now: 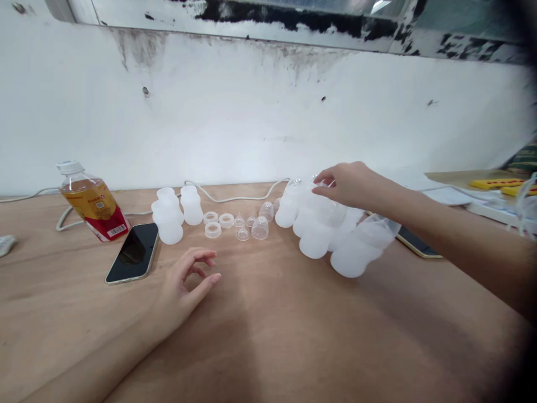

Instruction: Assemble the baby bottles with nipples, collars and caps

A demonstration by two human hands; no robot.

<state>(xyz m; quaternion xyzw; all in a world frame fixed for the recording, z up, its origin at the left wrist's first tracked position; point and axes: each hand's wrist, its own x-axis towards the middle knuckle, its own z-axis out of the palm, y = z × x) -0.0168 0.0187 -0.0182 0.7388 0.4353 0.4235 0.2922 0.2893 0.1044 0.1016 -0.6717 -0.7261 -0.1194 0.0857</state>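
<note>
So the right hand (348, 183) is over the back of a packed bunch of frosted white bottles (315, 242) on the wooden table (285, 324), thumb and index curled toward each other – can't tell if they've closed on anything, since the clear tops blur together right there. The left hand (184, 286) is easier to read: nothing in it, fingers loosely bent with a gap to the thumb, resting low near the table. My guess is the step in hand is sorting out that right-hand bunch, where at least some bottles wear clear domed tops; can't count them all because they overlap. Near the left hand there's a smaller set of uncapped bottles (170, 232), and between the two groups sit white rings (212, 235), small clear teat-shaped pieces (242, 235) and loose clear domes (260, 228). As I see it, the next move calls for a light pinch and a straight lift – those bottles are crammed close enough that a sideways tug could knock a neighbour. Left hand has room to help, just mind the dark phone (134, 252) beside that smaller set
</note>
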